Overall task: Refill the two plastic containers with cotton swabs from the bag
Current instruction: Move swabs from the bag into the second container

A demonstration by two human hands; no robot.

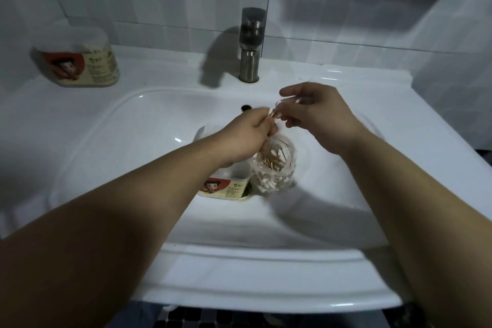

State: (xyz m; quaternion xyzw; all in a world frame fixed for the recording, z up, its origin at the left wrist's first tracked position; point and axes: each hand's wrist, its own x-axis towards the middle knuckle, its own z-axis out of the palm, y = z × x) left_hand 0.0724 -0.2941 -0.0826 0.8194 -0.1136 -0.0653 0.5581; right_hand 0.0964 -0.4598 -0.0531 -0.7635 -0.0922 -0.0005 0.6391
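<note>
Two plastic containers: first container point(77, 61) on the counter point(159, 72), left of the faucet point(250, 45); second container point(226, 185) in the basin point(133, 141), in front of the faucet. One bag point(275, 168) of cotton swabs there too, neck gripped by left hand point(250, 136). Few swabs point(291, 100), too blurred to count, pinched in right hand point(319, 117).

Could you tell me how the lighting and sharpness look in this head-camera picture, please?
Head view: dim, bluish light; the faucet throws a hard shadow leftward across the sink ledge; motion blur smears the right hand and the bag of swabs; the far-left container looks soft; the wide-angle lens bows the front rim.
</note>
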